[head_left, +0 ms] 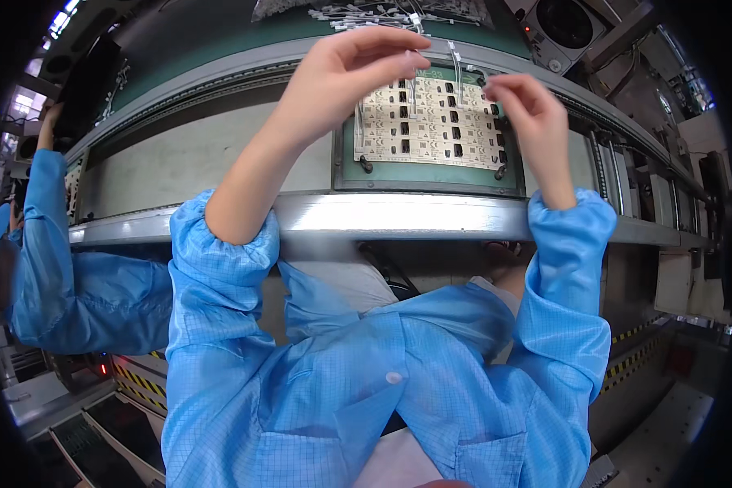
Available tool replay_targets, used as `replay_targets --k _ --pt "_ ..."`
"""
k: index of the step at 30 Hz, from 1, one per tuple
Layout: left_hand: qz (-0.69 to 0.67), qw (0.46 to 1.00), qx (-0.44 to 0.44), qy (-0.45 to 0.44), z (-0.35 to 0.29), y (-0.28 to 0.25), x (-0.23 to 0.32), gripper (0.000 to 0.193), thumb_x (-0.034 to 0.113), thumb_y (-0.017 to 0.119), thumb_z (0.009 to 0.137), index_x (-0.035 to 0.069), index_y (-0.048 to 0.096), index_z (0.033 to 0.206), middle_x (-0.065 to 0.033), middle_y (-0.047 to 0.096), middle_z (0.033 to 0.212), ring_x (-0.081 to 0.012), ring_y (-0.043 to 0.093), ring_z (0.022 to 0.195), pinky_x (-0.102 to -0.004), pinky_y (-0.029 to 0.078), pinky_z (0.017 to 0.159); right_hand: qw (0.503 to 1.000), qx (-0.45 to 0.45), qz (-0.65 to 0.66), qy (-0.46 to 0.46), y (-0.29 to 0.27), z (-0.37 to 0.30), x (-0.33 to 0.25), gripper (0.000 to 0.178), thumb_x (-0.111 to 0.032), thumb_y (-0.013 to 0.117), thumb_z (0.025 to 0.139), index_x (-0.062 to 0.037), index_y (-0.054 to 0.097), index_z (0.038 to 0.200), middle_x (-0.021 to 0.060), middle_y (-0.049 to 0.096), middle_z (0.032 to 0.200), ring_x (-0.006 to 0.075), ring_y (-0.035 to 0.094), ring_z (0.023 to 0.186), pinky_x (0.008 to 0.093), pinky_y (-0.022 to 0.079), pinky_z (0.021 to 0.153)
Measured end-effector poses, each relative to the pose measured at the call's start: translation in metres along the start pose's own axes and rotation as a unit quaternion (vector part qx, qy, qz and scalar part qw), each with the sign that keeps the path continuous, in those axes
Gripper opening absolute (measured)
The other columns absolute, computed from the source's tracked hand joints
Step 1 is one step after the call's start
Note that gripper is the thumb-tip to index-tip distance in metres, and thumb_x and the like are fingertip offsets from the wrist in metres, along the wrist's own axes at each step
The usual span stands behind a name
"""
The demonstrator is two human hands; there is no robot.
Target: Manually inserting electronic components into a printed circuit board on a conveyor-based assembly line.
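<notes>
The head view showed a green carrier (431, 175) on the conveyor (154, 175), holding a pale circuit panel (429, 122) with white leads (457, 69) at it. The left hand (343, 71), thumb and fingers nearly meeting, was above the panel's upper edge; the right hand (538, 112) curled near its upper-right corner. Whether either gripped anything, I couldn't tell.

A long grey bench (211, 167) with a shiny metal edge (398, 213) runs from side to side. A green tray (431, 174) sits on it, and a pale board (427, 134) with rows of small dark parts lies on the tray. Behind, a green shelf (244, 41) holds a messy pile of white wires (366, 18)
</notes>
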State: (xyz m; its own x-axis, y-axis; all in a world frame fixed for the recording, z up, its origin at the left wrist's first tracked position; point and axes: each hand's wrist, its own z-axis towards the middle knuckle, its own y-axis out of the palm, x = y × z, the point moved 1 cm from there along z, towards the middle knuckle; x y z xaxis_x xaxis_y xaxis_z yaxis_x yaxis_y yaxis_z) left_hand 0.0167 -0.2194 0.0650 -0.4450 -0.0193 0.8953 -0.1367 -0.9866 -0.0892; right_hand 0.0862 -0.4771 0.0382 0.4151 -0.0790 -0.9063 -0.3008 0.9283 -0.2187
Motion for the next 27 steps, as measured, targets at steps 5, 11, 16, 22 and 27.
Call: replay_targets --k 5,11,16,22,27 --pt "0.142 0.987 -0.068 -0.013 -0.004 0.001 -0.008 0.033 0.013 0.063 0.095 0.003 0.062 0.127 -0.0065 0.069 0.11 -0.0123 0.065 0.1 -0.0273 0.051 0.087 0.938 -0.055 -0.328 -0.099 0.012 -0.015 0.007 0.009 -0.008 0.067 0.087 -0.0042 0.071 0.095 0.0086 0.071 0.086 0.0174 0.067 0.085 0.0294 0.05 0.073" --pt "0.065 0.997 -0.031 -0.023 -0.005 0.002 -0.017 0.02 0.015 0.064 0.094 0.001 0.068 0.107 -0.0061 0.071 0.091 -0.0114 0.067 0.087 -0.0268 0.053 0.076 0.907 -0.051 -0.375 -0.185 0.017 -0.012 0.019 0.011 -0.008 0.072 0.081 -0.0043 0.073 0.092 0.0078 0.066 0.083 0.0211 0.061 0.074 0.0319 0.048 0.068" --pt "0.081 0.997 -0.009 -0.01 -0.008 0.007 -0.009 0.017 0.014 0.064 0.094 0.0 0.064 0.103 -0.0077 0.071 0.092 -0.0152 0.07 0.091 -0.0281 0.054 0.076 0.952 -0.075 -0.296 0.006 0.014 -0.01 0.022 0.01 -0.006 0.072 0.083 -0.0017 0.073 0.092 0.0002 0.057 0.077 0.0084 0.052 0.071 0.0232 0.043 0.064" --pt "0.136 0.988 0.024 -0.067 -0.005 0.007 -0.001 0.01 0.007 0.06 0.095 -0.002 0.058 0.099 -0.0101 0.07 0.089 -0.0118 0.066 0.084 -0.0264 0.052 0.071 0.957 -0.067 -0.281 0.037 0.013 -0.01 0.025 0.014 -0.007 0.073 0.082 -0.0044 0.074 0.096 -0.0001 0.057 0.078 0.008 0.051 0.07 0.0218 0.041 0.061" --pt "0.16 0.984 0.064 -0.043 -0.005 0.007 -0.003 0.012 0.007 0.058 0.095 -0.004 0.052 0.099 -0.0131 0.071 0.089 -0.0167 0.069 0.081 -0.0276 0.052 0.069 0.885 -0.088 -0.442 -0.115 0.01 -0.017 0.006 0.019 -0.008 0.071 0.081 -0.0101 0.075 0.1 0.0018 0.058 0.084 0.0152 0.055 0.082 0.0318 0.04 0.081"
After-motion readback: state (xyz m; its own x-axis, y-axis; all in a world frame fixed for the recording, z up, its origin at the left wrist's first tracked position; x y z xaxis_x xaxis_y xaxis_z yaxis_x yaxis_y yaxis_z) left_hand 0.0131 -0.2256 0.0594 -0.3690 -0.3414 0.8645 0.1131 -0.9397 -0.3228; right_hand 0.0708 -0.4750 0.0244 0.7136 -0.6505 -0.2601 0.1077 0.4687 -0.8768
